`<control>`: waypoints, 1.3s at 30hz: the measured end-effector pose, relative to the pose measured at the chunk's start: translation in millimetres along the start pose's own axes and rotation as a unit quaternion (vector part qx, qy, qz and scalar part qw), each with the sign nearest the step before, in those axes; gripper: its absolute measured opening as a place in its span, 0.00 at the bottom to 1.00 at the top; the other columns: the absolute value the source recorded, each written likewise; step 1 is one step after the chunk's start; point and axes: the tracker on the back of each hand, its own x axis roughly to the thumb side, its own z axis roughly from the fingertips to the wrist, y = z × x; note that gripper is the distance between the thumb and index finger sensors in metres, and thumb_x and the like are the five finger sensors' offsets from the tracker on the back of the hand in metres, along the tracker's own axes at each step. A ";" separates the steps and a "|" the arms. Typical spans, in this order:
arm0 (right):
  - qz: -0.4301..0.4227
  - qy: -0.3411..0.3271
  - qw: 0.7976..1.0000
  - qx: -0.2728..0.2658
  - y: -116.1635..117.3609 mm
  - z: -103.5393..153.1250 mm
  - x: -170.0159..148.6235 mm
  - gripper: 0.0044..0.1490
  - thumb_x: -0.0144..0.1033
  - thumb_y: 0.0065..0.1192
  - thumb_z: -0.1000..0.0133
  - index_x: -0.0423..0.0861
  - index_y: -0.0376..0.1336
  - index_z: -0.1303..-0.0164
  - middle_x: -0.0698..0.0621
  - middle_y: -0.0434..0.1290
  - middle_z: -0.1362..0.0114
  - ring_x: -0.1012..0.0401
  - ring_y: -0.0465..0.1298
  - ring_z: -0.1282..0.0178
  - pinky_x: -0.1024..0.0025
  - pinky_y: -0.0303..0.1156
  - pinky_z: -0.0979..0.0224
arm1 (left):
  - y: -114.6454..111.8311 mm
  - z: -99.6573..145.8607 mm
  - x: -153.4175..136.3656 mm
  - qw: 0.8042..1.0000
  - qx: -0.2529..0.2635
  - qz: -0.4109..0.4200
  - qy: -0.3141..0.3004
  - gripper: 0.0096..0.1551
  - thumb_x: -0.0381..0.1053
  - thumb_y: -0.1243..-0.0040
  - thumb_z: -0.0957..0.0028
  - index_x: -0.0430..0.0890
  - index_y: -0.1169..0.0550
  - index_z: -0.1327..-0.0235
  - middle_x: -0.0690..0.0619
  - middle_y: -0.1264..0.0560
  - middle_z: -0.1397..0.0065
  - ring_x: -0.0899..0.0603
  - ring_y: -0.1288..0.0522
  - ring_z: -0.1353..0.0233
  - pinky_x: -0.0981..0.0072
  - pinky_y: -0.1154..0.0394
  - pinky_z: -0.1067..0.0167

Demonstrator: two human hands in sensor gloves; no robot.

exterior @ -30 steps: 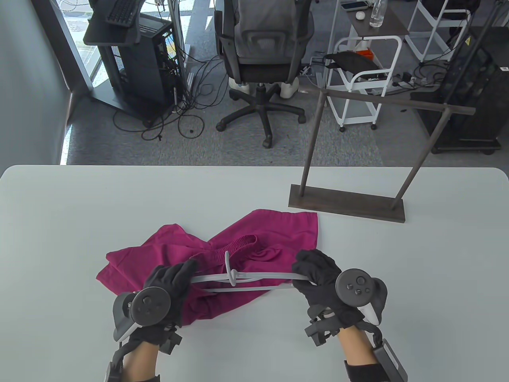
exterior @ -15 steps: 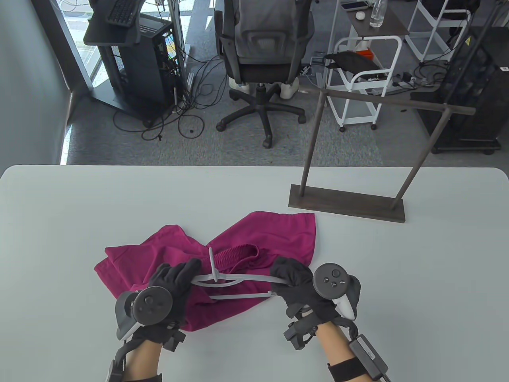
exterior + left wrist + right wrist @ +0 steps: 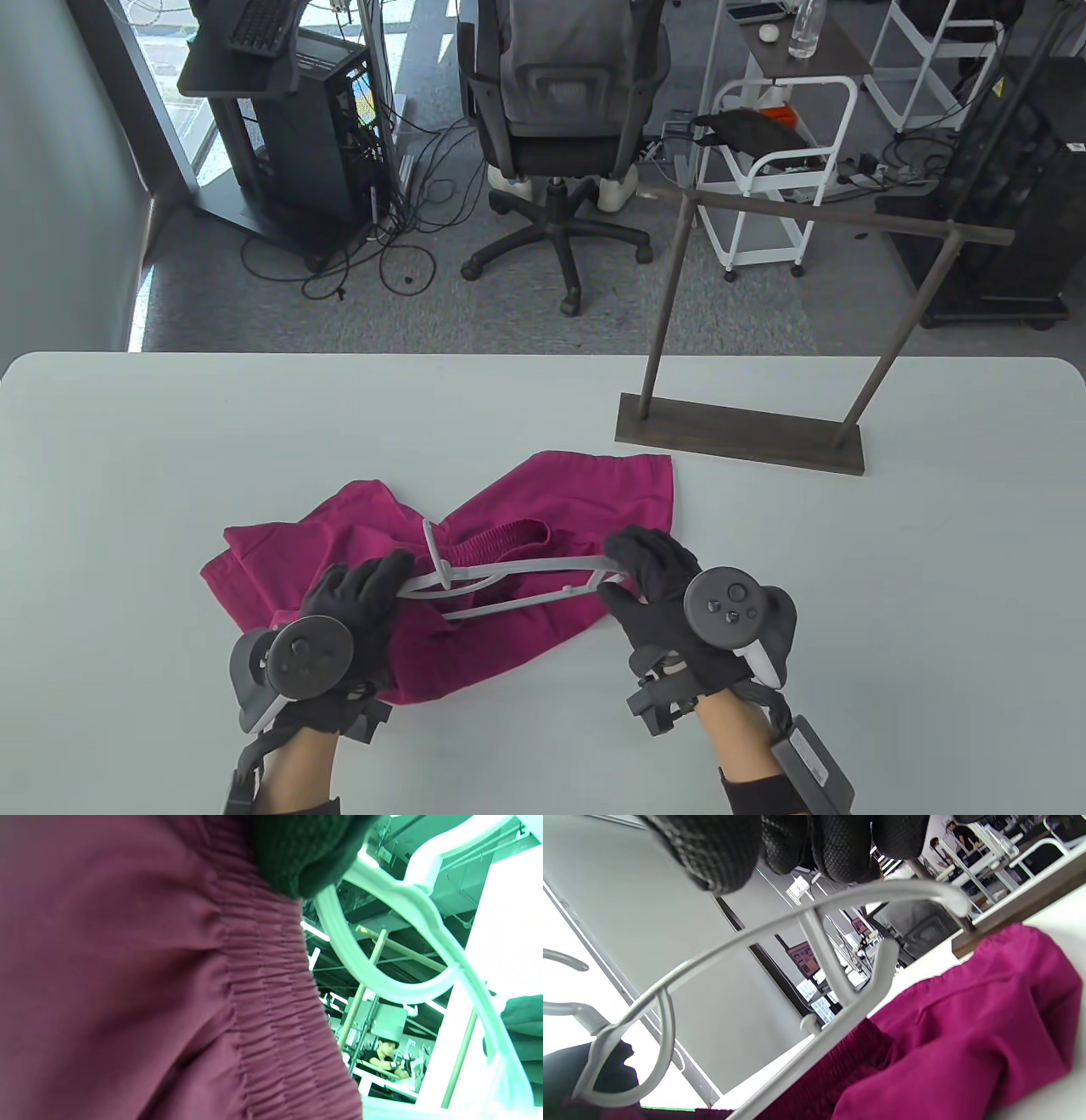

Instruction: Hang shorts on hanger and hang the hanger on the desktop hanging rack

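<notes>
Magenta shorts [image 3: 585,484] lie crumpled on the white table [image 3: 170,475], elastic waistband up [image 3: 263,984]. Just above them is a grey plastic hanger [image 3: 526,564], its hook [image 3: 431,543] pointing away from me. My left hand [image 3: 382,581] grips the hanger's left end, with a fingertip [image 3: 305,857] against the waistband. My right hand [image 3: 632,564] grips the right end from above, fingers [image 3: 840,849] curled over the top arm [image 3: 814,916]. The lower bar [image 3: 840,1027] hangs just over the shorts [image 3: 967,1035]. The dark wooden hanging rack [image 3: 738,433] stands at the back right with nothing on it.
The rack's crossbar [image 3: 840,221] runs high above the table's far edge. Beyond the table stand an office chair [image 3: 560,127], a computer stand [image 3: 280,127] and white carts [image 3: 780,170]. Bare tabletop lies left of the shorts and between them and the rack.
My right hand went left, then back right and away from me with the hanger's end. The hook slid left, and the hanger now slants over the shorts. My left hand barely moved.
</notes>
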 end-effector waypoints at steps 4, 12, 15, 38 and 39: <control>0.028 -0.032 0.999 -0.029 -16.7 -3.0 26.3 0.36 0.49 0.67 0.49 0.49 0.65 0.30 0.43 0.69 0.23 0.39 0.65 0.24 0.32 0.60 0.25 | 4.3 -0.3 -3.5 0.999 0.027 0.002 0.017 0.33 0.44 0.32 0.57 0.55 0.26 0.33 0.52 0.22 0.33 0.41 0.18 0.38 0.40 0.31 0.31; 0.253 -0.038 0.952 0.167 35.5 -39.7 58.3 0.35 0.50 0.67 0.48 0.43 0.72 0.36 0.38 0.76 0.30 0.35 0.72 0.32 0.30 0.65 0.31 | 11.7 0.3 -14.6 0.996 0.067 0.020 0.063 0.33 0.44 0.35 0.56 0.54 0.27 0.32 0.51 0.24 0.32 0.41 0.19 0.37 0.40 0.32 0.31; 0.337 -0.036 0.920 0.196 69.9 -52.6 56.7 0.37 0.52 0.66 0.49 0.44 0.70 0.33 0.38 0.73 0.27 0.35 0.70 0.30 0.30 0.64 0.31 | 11.6 0.0 -15.0 0.995 0.067 0.018 0.067 0.33 0.44 0.35 0.56 0.54 0.27 0.32 0.51 0.24 0.32 0.40 0.19 0.37 0.39 0.32 0.31; 0.377 0.024 0.895 0.235 149.2 -98.5 13.5 0.30 0.45 0.68 0.50 0.53 0.67 0.36 0.42 0.63 0.20 0.37 0.62 0.24 0.31 0.59 0.27 | 16.3 1.1 -23.1 0.993 0.077 0.025 0.088 0.32 0.43 0.35 0.56 0.55 0.25 0.33 0.50 0.23 0.32 0.40 0.19 0.38 0.39 0.32 0.32; 0.382 0.022 0.895 0.231 142.5 -97.1 11.9 0.30 0.45 0.68 0.50 0.54 0.67 0.36 0.42 0.63 0.20 0.38 0.61 0.23 0.31 0.59 0.27 | 16.4 1.1 -23.3 0.993 0.076 0.026 0.087 0.32 0.44 0.35 0.56 0.55 0.25 0.33 0.50 0.23 0.32 0.40 0.19 0.38 0.39 0.32 0.32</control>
